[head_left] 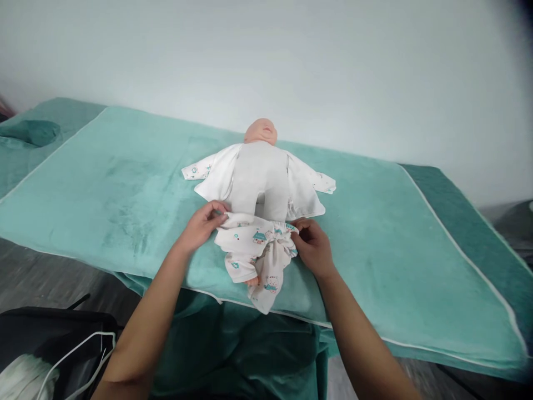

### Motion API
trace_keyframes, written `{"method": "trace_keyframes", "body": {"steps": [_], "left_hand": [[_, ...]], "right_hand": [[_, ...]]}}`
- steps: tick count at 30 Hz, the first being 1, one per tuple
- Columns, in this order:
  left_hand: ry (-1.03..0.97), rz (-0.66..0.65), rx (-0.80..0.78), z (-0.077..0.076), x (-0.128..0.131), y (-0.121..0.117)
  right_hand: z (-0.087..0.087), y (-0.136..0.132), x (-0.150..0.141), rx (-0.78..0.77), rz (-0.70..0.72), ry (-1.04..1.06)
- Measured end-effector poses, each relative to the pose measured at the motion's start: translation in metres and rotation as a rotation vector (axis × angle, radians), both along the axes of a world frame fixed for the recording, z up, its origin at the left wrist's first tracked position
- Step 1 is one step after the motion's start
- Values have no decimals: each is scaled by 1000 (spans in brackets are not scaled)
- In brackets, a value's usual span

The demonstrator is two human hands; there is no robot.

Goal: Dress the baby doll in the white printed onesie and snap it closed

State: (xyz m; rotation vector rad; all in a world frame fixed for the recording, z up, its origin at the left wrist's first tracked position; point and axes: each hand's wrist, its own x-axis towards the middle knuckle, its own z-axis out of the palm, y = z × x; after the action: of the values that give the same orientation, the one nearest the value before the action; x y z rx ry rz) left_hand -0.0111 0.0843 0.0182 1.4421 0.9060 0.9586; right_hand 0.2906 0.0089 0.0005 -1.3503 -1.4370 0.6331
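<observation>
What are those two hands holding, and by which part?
The printed pants, pinched by the waistband: the left hand has one side, the right hand the other.

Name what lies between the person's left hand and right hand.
The head view shows white cloth trousers with teal prints between the left hand and right hand.

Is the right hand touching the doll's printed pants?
Touching. The head view shows the right hand with its thumb and fingers on the upper edge of the printed pants, with no gap between.
</observation>
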Motion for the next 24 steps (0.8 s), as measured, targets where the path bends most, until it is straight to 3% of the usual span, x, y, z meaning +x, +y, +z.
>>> {"method": "trace_keyframes", "body": {"steps": [3, 6, 12, 17, 20, 24], "left_hand": [[-82, 149, 64, -1, 21, 16], [-134, 210, 90, -1, 40, 31], [88, 404, 153, 12, 58, 77], [-33, 276, 76, 8, 71, 111], [-58, 188, 30, 1, 71, 107], [2, 178, 118, 2, 65, 94]], "right_hand": [[9, 18, -6, 73, -95, -41], [17, 37, -10, 44, -111, 43], [35, 82, -4, -1, -299, -42], [34, 124, 4, -15, -301, 130], [19, 131, 5, 10, -298, 214], [7, 121, 6, 64, -239, 169]]}}
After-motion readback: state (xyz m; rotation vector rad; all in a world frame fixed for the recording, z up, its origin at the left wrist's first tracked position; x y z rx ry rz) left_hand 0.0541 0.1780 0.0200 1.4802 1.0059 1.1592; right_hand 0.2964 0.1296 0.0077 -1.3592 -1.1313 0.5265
